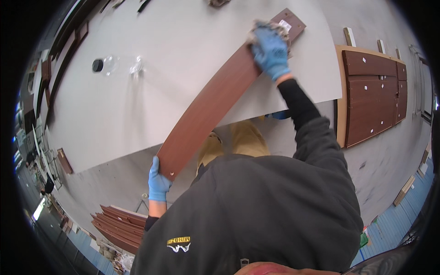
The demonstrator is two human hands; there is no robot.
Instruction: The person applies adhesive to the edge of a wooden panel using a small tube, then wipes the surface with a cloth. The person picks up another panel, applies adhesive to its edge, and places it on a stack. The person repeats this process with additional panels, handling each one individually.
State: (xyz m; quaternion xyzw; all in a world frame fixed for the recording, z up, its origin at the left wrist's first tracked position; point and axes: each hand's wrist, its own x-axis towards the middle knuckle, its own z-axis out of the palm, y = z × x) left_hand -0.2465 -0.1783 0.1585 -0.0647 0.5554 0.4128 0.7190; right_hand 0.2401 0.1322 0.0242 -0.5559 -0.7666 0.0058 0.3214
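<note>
A long reddish-brown wooden panel [220,96] lies diagonally across a large white table [137,91], its near end sticking out over the table edge. My left hand [158,181], in a blue glove, grips that near end from below. My right hand [270,48], also blue-gloved, presses a crumpled cloth [268,26] onto the panel's far end, close to a small white label. My dark sweatshirt fills the lower middle of the view.
A clear plastic bag and a small black round object [97,65] lie on the table's left part. Stacked brown panels [373,94] rest on a board to the right. More brown boards [117,227] are piled on the floor at lower left.
</note>
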